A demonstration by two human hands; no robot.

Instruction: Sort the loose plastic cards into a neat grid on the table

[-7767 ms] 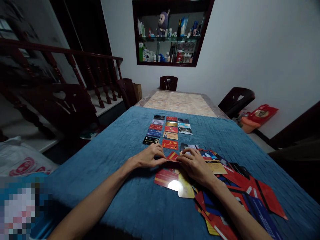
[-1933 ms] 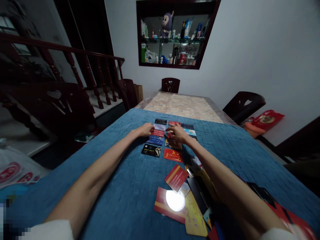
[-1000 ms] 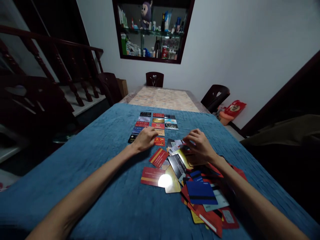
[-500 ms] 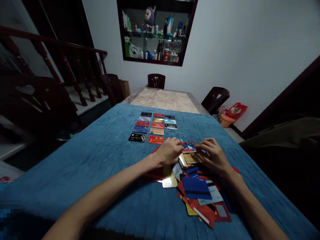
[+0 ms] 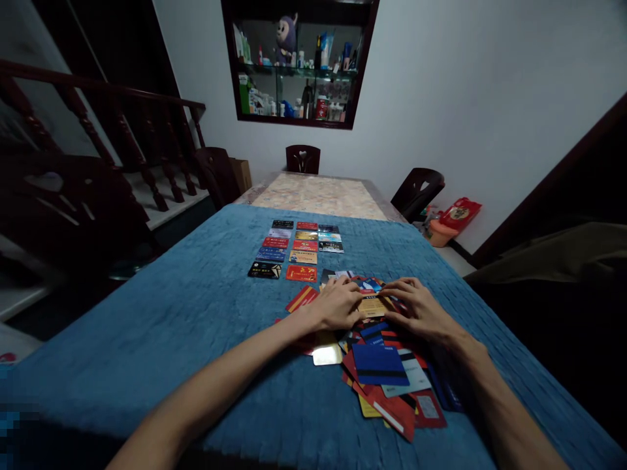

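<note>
A tan card [image 5: 373, 306] with a dark stripe along its top lies between my hands, over a loose heap of cards. My left hand [image 5: 340, 303] has its fingers bent at the card's left edge. On the other side, my right hand [image 5: 418, 310] touches its right edge, thumb near the lower corner and fingers near the upper one. A blue picture card [image 5: 369, 285] shows just beyond. Nearer to me in the heap are a blue card [image 5: 379, 364] with a black stripe, a pale card [image 5: 411, 375] and red cards. My palms hide part of the heap.
Cards lie in three columns ahead, among them a black card [image 5: 264, 269] and a red card [image 5: 302, 273]. A striped red card [image 5: 301, 298] and a shiny yellow card [image 5: 326, 349] lie beside my left forearm. A blue cloth [image 5: 196, 313] covers the table's near part.
My right hand's fingers have spread and its thumb now shows at the tan card's lower corner. My left hand has shifted slightly, uncovering the striped red card. The view has turned a little.
</note>
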